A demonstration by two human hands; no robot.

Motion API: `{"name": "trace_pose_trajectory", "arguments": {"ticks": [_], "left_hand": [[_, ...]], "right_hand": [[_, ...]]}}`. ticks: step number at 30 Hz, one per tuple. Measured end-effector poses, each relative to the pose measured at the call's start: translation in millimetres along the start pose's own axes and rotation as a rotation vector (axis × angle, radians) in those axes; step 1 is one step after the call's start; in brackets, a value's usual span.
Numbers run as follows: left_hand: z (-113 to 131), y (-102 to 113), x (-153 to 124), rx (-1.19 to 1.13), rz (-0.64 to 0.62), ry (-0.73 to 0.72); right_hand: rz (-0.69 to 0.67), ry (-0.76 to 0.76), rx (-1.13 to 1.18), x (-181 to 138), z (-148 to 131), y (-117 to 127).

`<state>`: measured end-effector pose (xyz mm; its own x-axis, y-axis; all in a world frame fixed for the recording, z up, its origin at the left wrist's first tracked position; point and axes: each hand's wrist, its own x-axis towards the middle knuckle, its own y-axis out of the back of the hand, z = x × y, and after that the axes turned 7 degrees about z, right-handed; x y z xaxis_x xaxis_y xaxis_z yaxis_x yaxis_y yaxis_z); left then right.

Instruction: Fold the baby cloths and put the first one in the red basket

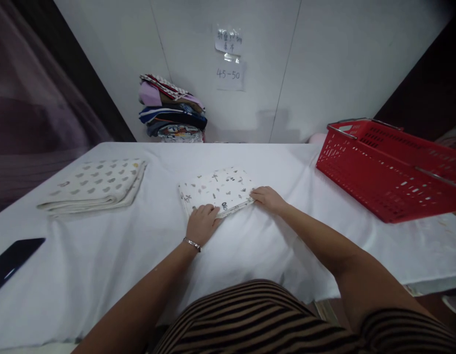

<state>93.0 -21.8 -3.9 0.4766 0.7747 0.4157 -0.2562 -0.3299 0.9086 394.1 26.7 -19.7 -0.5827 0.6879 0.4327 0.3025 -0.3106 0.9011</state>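
A folded white cloth (217, 188) with small printed figures lies on the white-covered table (250, 255) in front of me. My left hand (203, 222), with a bracelet at the wrist, holds its near edge left of the middle, fingers curled over the fabric. At the near right corner, my right hand (268, 198) pinches the folded layers. The undersides of both hands are hidden. Further left lies a second folded cloth (99, 182), cream with rows of grey shapes, apart from both hands.
A red plastic basket (383, 172) with metal handles stands on the table's right side. A dark phone-like slab (14, 260) lies at the left edge. Behind the table, folded fabrics (172, 110) are stacked against the wall, where handwritten paper signs (231, 74) hang.
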Motion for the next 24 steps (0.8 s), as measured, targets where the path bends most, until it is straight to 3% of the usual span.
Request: {"name": "trace_pose_trajectory", "arguments": {"ticks": [13, 24], "left_hand": [[8, 2, -1, 0.06, 0.038, -0.014], [4, 2, -4, 0.034, 0.065, -0.019]], "right_hand": [[0.149, -0.099, -0.076, -3, -14, -11], [0.076, -0.099, 0.012, -6, -3, -10]]}}
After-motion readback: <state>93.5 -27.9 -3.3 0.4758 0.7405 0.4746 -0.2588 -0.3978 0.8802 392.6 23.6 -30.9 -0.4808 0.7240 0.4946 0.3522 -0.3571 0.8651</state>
